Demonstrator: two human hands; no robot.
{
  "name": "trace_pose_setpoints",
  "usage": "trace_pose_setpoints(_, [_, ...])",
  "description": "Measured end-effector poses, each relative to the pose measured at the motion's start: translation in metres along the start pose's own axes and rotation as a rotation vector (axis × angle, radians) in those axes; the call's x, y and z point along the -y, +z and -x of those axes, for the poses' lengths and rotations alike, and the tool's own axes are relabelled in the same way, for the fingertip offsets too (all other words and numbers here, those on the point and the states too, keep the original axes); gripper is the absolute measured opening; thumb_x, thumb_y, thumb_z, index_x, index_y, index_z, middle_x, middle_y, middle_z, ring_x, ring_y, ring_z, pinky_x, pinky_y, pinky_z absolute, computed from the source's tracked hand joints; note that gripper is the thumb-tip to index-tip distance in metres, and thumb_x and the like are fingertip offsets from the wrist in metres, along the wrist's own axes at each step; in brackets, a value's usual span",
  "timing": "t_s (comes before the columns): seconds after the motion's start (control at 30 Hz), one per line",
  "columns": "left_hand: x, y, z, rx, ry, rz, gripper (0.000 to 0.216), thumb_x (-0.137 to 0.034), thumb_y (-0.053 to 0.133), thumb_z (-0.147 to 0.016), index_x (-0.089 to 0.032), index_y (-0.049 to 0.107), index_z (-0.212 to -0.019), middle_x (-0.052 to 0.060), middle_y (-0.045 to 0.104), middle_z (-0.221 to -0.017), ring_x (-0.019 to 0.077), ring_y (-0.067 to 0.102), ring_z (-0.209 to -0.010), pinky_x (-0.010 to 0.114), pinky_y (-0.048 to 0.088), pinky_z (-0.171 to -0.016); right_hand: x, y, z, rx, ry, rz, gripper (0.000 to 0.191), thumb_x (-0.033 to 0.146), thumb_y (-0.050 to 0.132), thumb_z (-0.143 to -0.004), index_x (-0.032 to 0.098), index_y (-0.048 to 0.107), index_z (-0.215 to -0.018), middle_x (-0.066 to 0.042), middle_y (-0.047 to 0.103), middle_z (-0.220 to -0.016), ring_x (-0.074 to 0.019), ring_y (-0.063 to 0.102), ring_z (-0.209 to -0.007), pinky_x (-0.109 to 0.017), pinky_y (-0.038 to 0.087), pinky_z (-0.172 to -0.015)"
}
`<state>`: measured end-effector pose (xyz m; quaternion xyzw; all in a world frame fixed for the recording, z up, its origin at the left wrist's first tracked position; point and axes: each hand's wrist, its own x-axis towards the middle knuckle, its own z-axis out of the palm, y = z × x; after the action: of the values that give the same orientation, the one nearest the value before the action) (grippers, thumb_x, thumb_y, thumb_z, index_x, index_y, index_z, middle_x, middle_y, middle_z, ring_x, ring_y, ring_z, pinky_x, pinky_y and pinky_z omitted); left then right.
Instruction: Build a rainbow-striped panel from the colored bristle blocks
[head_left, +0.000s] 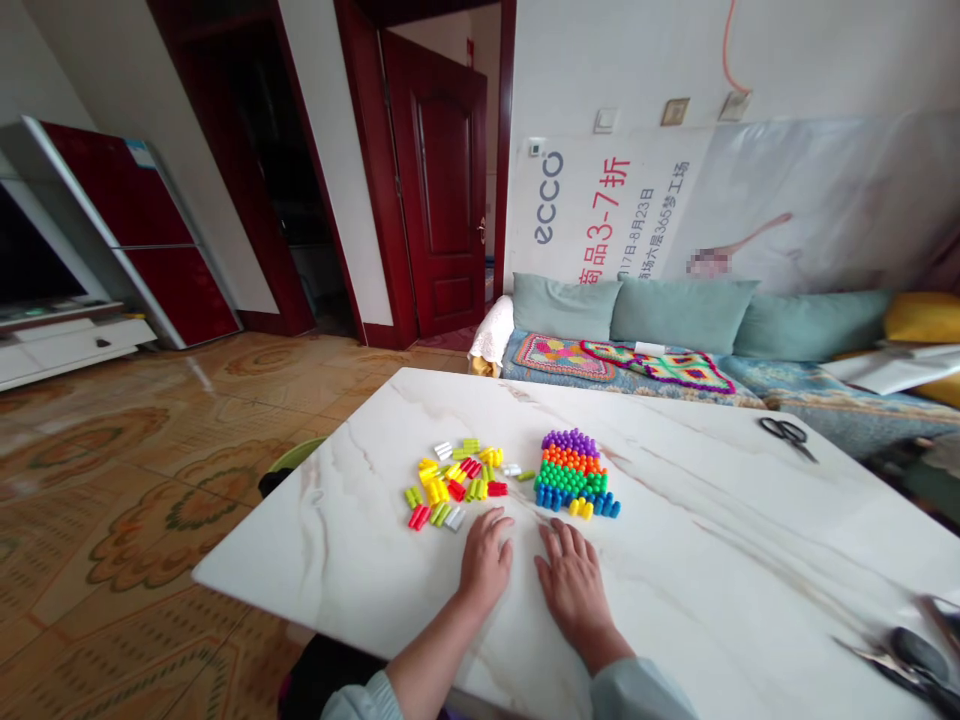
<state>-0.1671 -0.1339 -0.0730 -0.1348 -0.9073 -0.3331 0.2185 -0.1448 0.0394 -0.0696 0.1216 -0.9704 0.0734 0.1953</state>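
Note:
My left hand [486,560] rests on the white marbled table [360,580], fingers slightly bent and thumb apart, holding nothing. Just beyond it lies a loose scatter of small plastic connector pieces [435,492] in yellow, red, lime green and silver. My right hand [574,582] lies palm down with its fingers spread, also without anything in it. In front of its fingertips stand close-set rows of pieces: purple [570,442], orange [574,460], green [570,480] and blue [553,497]. A yellow piece [580,508] sits between the blue ones in the nearest row.
Black-handled scissors [784,432] lie near the table's far right corner. More scissors [911,660] are at the near right, beside a dark object cut off by the frame. Behind the table stands a sofa with green cushions [682,312]. Tiled floor [150,480] runs along the left.

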Motion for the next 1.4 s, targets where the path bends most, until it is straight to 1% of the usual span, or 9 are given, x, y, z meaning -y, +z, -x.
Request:
trace_pose_setpoints(0.13, [0.018,-0.029,-0.030,-0.137,0.005,0.044,0.037,-0.008,0.043,-0.083,-0.022,0.063,-0.110,0.006,0.065,-0.115,0.0209,0.058,-0.112,0.040,0.046,-0.101,-0.001,0.001,0.000,-0.026,-0.012,-0.013,0.039,0.029,0.043,-0.091,0.018,0.057,-0.126,-0.012,0.055,-0.133,-0.0276,0.047,-0.120,-0.042,0.035,-0.100])
trace_pose_setpoints(0.23, [0.040,-0.056,-0.060,-0.175,-0.179,-0.150,0.035,-0.013,0.046,-0.083,-0.022,0.064,-0.112,0.008,0.061,-0.123,0.0251,0.051,-0.121,0.042,0.040,-0.106,0.000,0.000,-0.001,-0.044,-0.013,-0.038,0.038,0.028,0.045,-0.090,0.018,0.058,-0.124,-0.013,0.056,-0.131,-0.0287,0.047,-0.119,-0.043,0.036,-0.100])
trace_pose_setpoints(0.3, [0.057,-0.069,-0.074,-0.100,-0.371,-0.307,0.039,-0.021,0.052,-0.082,-0.023,0.061,-0.120,0.010,0.053,-0.135,0.0309,0.040,-0.131,0.047,0.034,-0.109,0.001,-0.001,-0.001,-0.047,-0.009,-0.054,0.037,0.028,0.046,-0.090,0.018,0.059,-0.123,-0.013,0.056,-0.131,-0.0291,0.048,-0.118,-0.044,0.037,-0.099])
trace_pose_setpoints(0.37, [0.074,-0.077,-0.081,-0.038,-0.460,-0.346,0.044,-0.025,0.056,-0.079,-0.021,0.060,-0.123,0.013,0.051,-0.136,0.0356,0.038,-0.131,0.050,0.033,-0.107,0.001,-0.002,-0.002,-0.046,-0.004,-0.064,0.037,0.028,0.047,-0.089,0.018,0.059,-0.123,-0.013,0.056,-0.131,-0.0295,0.048,-0.119,-0.045,0.037,-0.098])
trace_pose_setpoints(0.57, [0.097,-0.078,-0.074,0.128,-0.458,-0.291,0.045,-0.026,0.063,-0.069,-0.029,0.066,-0.113,0.005,0.052,-0.135,0.0277,0.051,-0.119,0.036,0.042,-0.100,0.004,-0.007,-0.002,-0.017,0.013,-0.085,0.038,0.026,0.048,-0.088,0.016,0.058,-0.124,-0.014,0.055,-0.131,-0.0296,0.047,-0.119,-0.045,0.036,-0.099])
trace_pose_setpoints(0.67, [0.097,-0.079,-0.071,0.153,-0.472,-0.288,0.052,-0.027,0.070,-0.061,-0.030,0.066,-0.114,0.005,0.050,-0.137,0.0296,0.054,-0.115,0.037,0.044,-0.097,0.005,-0.009,-0.003,-0.002,0.017,-0.084,0.039,0.026,0.048,-0.089,0.016,0.057,-0.126,-0.014,0.055,-0.132,-0.0299,0.046,-0.120,-0.045,0.036,-0.100])
trace_pose_setpoints(0.83, [0.092,-0.081,-0.069,0.104,-0.447,-0.267,0.042,-0.024,0.069,-0.063,-0.027,0.069,-0.105,0.006,0.057,-0.118,0.0284,0.055,-0.111,0.037,0.044,-0.096,0.004,-0.008,-0.002,-0.006,0.014,-0.075,0.039,0.026,0.048,-0.089,0.016,0.056,-0.126,-0.014,0.055,-0.131,-0.0298,0.046,-0.119,-0.045,0.036,-0.099])
trace_pose_setpoints(1.17, [0.080,-0.088,-0.061,-0.152,-0.330,-0.059,0.032,-0.008,0.055,-0.066,-0.021,0.063,-0.095,0.005,0.062,-0.102,0.0222,0.060,-0.101,0.034,0.049,-0.094,0.003,-0.007,-0.002,-0.024,0.014,-0.088,0.038,0.026,0.048,-0.088,0.018,0.057,-0.125,-0.013,0.056,-0.131,-0.0292,0.047,-0.119,-0.044,0.036,-0.099])
trace_pose_setpoints(1.4, [0.034,-0.045,-0.017,-0.186,-0.210,0.136,0.023,-0.009,0.049,-0.068,-0.021,0.061,-0.084,0.004,0.066,-0.091,0.0206,0.063,-0.092,0.033,0.053,-0.085,0.005,-0.010,-0.002,0.003,0.019,-0.108,0.045,0.028,0.049,-0.090,0.015,0.051,-0.132,-0.015,0.054,-0.132,-0.0292,0.046,-0.120,-0.045,0.036,-0.101])
